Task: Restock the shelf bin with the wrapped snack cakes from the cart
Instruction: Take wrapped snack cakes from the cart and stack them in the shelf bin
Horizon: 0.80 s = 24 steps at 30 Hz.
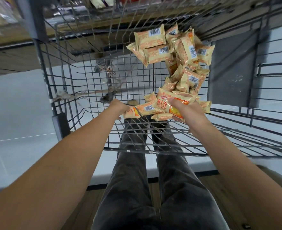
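Note:
Several yellow-and-orange wrapped snack cakes (178,52) lie piled along the right side of the wire cart (80,77). My right hand (185,108) grips a larger yellow pack (166,101) near the cart's near edge, thumb on top of it. My left hand (118,106) reaches into the cart and holds a small wrapped cake (131,112) at its left end. More small cakes (149,107) lie between my two hands on the cart's wire floor.
A wire shelf bin (103,7) with other packaged goods hangs above the cart at the top. A grey panel (233,70) stands at the cart's right. My legs in dark trousers (137,180) show beneath the cart's near rim. Frayed twine (65,96) is tied on the cart's left wall.

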Available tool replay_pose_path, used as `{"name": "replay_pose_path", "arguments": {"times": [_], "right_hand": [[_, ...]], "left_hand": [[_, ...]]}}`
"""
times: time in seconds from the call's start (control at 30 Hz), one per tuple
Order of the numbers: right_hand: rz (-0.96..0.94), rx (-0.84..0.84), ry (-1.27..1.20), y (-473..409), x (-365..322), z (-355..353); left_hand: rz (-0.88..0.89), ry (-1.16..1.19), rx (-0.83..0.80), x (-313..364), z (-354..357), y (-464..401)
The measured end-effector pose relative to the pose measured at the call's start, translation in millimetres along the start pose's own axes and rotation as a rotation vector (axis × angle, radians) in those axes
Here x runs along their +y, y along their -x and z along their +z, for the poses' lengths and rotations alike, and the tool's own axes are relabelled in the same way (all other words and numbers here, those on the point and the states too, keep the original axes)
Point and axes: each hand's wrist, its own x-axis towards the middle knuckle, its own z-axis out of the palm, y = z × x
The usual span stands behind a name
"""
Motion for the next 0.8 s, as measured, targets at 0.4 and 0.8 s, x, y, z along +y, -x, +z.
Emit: {"name": "replay_pose_path", "arguments": {"times": [0.4,0.8], "right_hand": [[-0.128,-0.128,0.046,91.5,-41.8,-10.0],[-0.355,-0.318,0.326,226.2,-77.4,40.5]], "left_hand": [[0.32,0.055,0.18,-39.1,-35.4,134.8],[0.551,0.933,0.461,-179.9,-67.3,271.9]]}}
